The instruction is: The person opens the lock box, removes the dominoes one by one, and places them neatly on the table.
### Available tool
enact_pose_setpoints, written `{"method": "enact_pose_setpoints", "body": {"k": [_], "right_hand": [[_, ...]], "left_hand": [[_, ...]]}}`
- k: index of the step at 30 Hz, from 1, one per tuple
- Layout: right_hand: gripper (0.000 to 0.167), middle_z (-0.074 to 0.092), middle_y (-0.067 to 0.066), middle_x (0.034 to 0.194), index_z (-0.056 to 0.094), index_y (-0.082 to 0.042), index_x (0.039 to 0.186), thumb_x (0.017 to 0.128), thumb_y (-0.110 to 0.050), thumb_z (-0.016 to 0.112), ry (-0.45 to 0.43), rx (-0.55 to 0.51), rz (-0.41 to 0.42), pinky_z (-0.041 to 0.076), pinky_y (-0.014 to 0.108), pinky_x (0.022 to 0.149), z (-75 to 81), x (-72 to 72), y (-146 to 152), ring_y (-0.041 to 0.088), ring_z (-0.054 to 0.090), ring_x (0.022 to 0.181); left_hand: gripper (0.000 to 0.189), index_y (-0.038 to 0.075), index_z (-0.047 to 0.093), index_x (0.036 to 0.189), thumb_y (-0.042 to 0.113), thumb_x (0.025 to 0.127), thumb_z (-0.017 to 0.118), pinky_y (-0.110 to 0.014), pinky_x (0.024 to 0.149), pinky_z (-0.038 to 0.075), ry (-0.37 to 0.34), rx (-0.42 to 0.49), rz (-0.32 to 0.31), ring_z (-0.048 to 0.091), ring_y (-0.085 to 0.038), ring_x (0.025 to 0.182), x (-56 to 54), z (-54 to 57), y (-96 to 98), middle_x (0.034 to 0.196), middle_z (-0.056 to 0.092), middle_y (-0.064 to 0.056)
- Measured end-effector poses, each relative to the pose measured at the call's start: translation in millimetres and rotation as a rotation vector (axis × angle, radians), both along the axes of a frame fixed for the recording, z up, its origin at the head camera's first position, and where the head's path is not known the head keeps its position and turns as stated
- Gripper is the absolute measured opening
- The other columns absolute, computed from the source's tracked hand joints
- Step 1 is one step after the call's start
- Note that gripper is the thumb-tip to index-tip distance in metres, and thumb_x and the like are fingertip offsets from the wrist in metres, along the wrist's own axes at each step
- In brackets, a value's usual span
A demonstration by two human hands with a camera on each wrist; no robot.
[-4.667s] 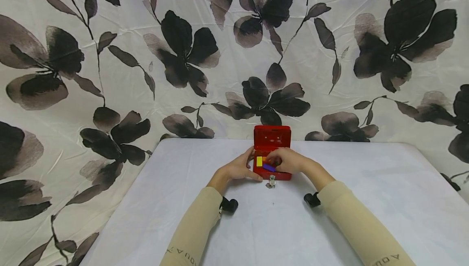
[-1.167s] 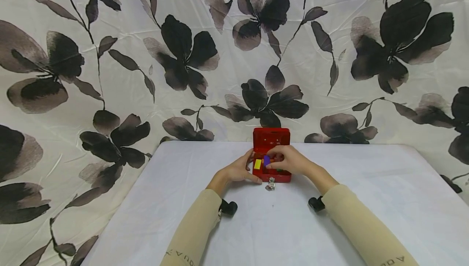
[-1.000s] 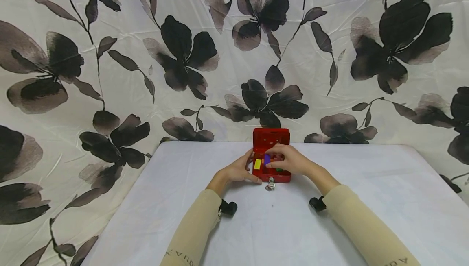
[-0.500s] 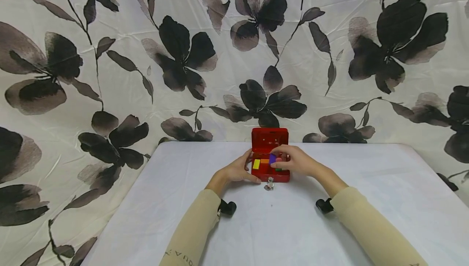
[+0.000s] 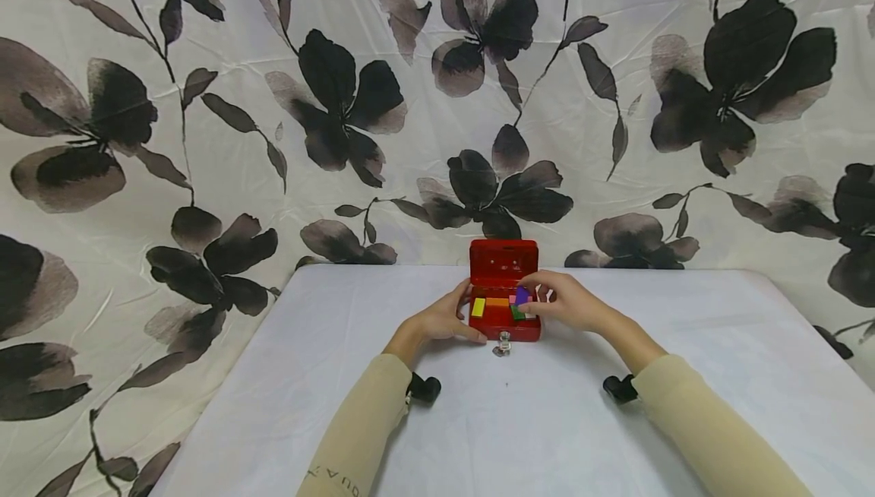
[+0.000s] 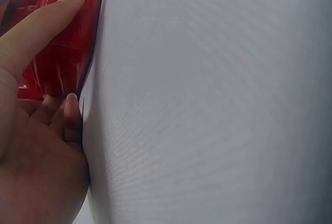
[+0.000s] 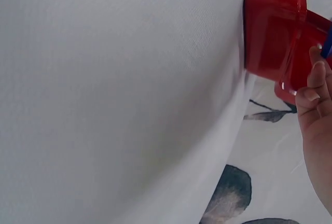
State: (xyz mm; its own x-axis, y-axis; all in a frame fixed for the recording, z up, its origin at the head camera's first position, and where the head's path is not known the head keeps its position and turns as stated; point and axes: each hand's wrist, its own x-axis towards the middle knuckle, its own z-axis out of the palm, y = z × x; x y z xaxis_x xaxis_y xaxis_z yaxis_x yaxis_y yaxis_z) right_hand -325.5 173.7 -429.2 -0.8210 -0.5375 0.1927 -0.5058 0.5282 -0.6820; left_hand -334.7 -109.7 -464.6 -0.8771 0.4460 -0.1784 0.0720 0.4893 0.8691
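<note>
A small red cash box [image 5: 504, 334] stands on the table with its lid raised at the back. My left hand [image 5: 440, 318] grips its left side; in the left wrist view the thumb lies along the red wall and the other fingertips touch the box lower down. My right hand [image 5: 570, 302] pinches a purple block [image 5: 522, 296] over the right part of the box. Inside the box are a yellow block [image 5: 478, 307], an orange block [image 5: 497, 302], a green block [image 5: 517, 313] and a pink one [image 5: 513, 300]. The right fingers partly hide the box's right end.
A lock with keys [image 5: 503, 343] hangs at the box's front. White cloth covers the table [image 5: 509, 421], and a floral curtain [image 5: 410, 125] hangs right behind its far edge. A black wrist camera [image 5: 425, 388] sits on the left sleeve, another [image 5: 620, 388] on the right.
The purple block, first lying in the box, has been lifted and carried rightward in my right hand. That uncovers the orange, then the green and pink blocks. My left hand has stayed on the box.
</note>
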Motion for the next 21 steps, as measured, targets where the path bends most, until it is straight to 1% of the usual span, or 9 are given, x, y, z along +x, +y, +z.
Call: {"method": "enact_pose_setpoints", "body": {"k": [4, 9, 15, 21], "right_hand": [[0.048, 0.067, 0.007, 0.108, 0.065, -0.005, 0.13, 0.091, -0.028, 0.08, 0.001, 0.002, -0.023, 0.054, 0.03, 0.074, -0.4, 1.5, 7, 0.022, 0.057, 0.092], [0.048, 0.068, 0.004, 0.11, 0.066, -0.005, 0.13, 0.09, -0.028, 0.081, 0.014, 0.002, -0.047, 0.054, 0.031, 0.074, -3.0, 2.3, 18, 0.022, 0.057, 0.093], [0.045, 0.069, 0.004, 0.107, 0.067, -0.003, 0.127, 0.089, -0.023, 0.082, 0.045, -0.005, -0.062, 0.052, 0.032, 0.073, -5.6, 2.8, 30, 0.021, 0.057, 0.089], [0.044, 0.069, 0.003, 0.105, 0.068, -0.003, 0.125, 0.088, -0.023, 0.082, 0.073, 0.012, -0.085, 0.051, 0.031, 0.072, -6.9, 2.5, 42, 0.02, 0.057, 0.088]], "left_hand": [[0.119, 0.025, 0.015, 0.165, 0.022, 0.075, 0.093, -0.044, 0.115, 0.042, -0.004, 0.01, -0.001, 0.035, -0.022, 0.148, -0.2, 0.1, 0.3, 0.164, 0.035, 0.001], [0.12, 0.026, 0.015, 0.165, 0.021, 0.074, 0.093, -0.044, 0.115, 0.042, -0.004, 0.031, 0.003, 0.035, -0.021, 0.148, 0.1, 0.1, 0.2, 0.163, 0.036, 0.003], [0.12, 0.026, 0.016, 0.165, 0.019, 0.073, 0.093, -0.046, 0.115, 0.041, -0.002, 0.04, 0.0, 0.035, -0.021, 0.147, -0.2, 0.0, -0.5, 0.163, 0.037, 0.003], [0.12, 0.026, 0.016, 0.165, 0.019, 0.073, 0.093, -0.045, 0.115, 0.042, -0.006, 0.041, -0.002, 0.035, -0.02, 0.147, 0.0, 0.0, -0.3, 0.163, 0.036, 0.003]]}}
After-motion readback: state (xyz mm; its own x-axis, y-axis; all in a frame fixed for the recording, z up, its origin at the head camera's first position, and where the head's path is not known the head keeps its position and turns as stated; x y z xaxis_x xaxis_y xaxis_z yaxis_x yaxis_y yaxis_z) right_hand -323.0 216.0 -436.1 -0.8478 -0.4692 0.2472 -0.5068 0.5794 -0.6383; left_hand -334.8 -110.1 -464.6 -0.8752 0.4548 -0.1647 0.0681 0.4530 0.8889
